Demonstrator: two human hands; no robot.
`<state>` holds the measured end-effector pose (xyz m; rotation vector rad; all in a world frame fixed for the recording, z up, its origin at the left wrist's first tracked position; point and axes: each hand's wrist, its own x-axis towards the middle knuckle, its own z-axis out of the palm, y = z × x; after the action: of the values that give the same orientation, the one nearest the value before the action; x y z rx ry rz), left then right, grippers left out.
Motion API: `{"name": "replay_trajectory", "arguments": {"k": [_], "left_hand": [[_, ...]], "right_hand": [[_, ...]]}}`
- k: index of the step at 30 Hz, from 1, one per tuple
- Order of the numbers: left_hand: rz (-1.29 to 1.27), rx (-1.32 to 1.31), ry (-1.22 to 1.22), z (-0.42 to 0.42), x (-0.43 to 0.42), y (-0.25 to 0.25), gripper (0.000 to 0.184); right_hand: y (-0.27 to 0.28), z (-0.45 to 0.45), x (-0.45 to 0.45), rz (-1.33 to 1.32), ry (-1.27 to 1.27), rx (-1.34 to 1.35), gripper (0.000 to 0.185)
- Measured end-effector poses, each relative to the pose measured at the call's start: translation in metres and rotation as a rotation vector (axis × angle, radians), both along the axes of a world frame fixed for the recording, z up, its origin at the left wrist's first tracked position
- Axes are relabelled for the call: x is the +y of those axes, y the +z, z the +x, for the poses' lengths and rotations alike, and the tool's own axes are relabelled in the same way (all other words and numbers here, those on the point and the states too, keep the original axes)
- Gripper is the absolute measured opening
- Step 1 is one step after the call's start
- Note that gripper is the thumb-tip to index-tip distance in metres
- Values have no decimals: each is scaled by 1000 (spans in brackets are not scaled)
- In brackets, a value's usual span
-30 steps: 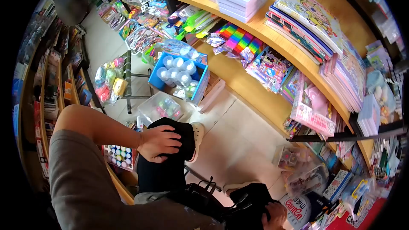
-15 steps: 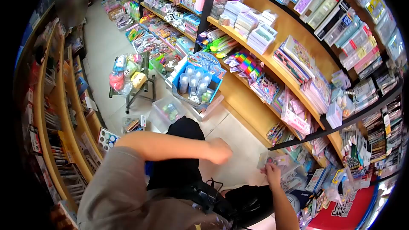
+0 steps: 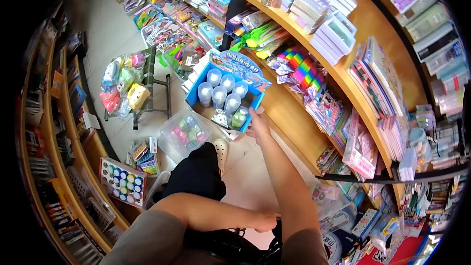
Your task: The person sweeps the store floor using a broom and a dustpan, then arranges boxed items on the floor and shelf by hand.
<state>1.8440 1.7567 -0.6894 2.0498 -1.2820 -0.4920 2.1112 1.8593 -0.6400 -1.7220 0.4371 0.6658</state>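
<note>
My right hand (image 3: 257,123) touches the right-hand corner of the blue display box (image 3: 252,100), its fingers around the edge. Inside the box stand several clear capped containers (image 3: 219,93), with a green one near the hand. My left hand (image 3: 265,221) is low in the middle over my lap, beside my right forearm; its fingers are partly hidden and I cannot make out anything in it. Left of my knee lies a clear plastic bin (image 3: 169,132) with pink and green items.
A folding stool (image 3: 149,76) bears bagged soft toys (image 3: 122,86). Curved wooden shelves (image 3: 294,24) with stationery run along the right. More shelves (image 3: 64,157) stand at the left, near a box of round caps (image 3: 122,181).
My right hand has moved from low at the right up and forward to the blue box. My left hand has moved down toward my lap. The view has shifted too.
</note>
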Motion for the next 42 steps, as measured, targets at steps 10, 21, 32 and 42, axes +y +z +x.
{"name": "replay_trajectory", "arguments": {"k": [10,21,32,42], "left_hand": [[239,127,-93,30,39,57,14],[339,29,-209,6,25,53,26],[399,29,-272,15,41,81,13],[215,128,4,17,48,52,9]], "right_hand": [[-61,23,7,-341,104,-310,24],[-37,-123,-182,18,-148,-101,25],[-153,-175,-291,-55,-367,-32,21],[-239,-48,-222,62,-486,-197,30]]}}
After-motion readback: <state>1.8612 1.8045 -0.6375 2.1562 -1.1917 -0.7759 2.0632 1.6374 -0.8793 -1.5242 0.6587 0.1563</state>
